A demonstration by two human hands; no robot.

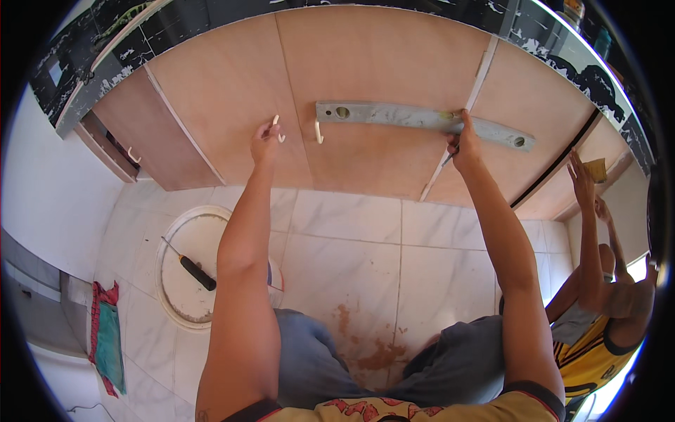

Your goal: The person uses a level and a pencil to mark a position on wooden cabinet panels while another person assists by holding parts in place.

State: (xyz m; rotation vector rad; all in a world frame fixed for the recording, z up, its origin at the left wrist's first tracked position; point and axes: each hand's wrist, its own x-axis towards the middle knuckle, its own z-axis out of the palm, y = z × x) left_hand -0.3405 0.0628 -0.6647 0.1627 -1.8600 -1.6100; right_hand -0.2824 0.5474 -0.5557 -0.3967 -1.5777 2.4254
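My left hand (264,144) is closed, its fingertips pinching a cream curved handle (282,138) at a light wooden cabinet door (225,91). I cannot tell whether that handle is fixed to the door. A second cream handle (318,132) stands upright on the neighbouring door (373,60). My right hand (465,144) grips a long grey metal spirit level (401,114), thumb across its face, and lays it against the doors, sloping slightly down to the right. A thin dark stick, perhaps a pencil (447,161), pokes out below the same hand.
A black-handled screwdriver (197,273) lies on a round white bucket lid (169,295) by my left arm. A co-worker (598,309) in yellow reaches toward the cabinet's right end. A dark stone countertop (190,24) overhangs the doors. A teal and red cloth (107,344) is at left.
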